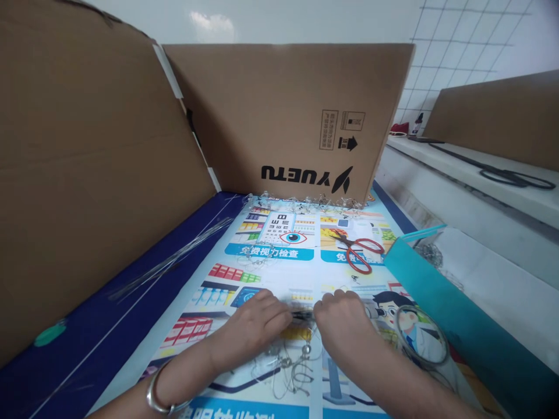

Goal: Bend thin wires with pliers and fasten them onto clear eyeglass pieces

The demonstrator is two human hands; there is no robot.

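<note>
Both of my hands are closed near the middle of the printed sheet. Between them runs a short bundle of thin dark wires, gripped at its left end by my left hand and at its right end by my right hand. The fingertips are partly hidden, so the ends of the bundle do not show. Just below lies a loose tangle of bent wire pieces with small shiny round parts. Red-handled scissors rest farther off, blades pointing left.
Cardboard panels stand at the back and left. Long straight wires lie on the left. More wire pieces line the back panel's foot. At right are a coil of wire and a teal-sided box holding tangled wire.
</note>
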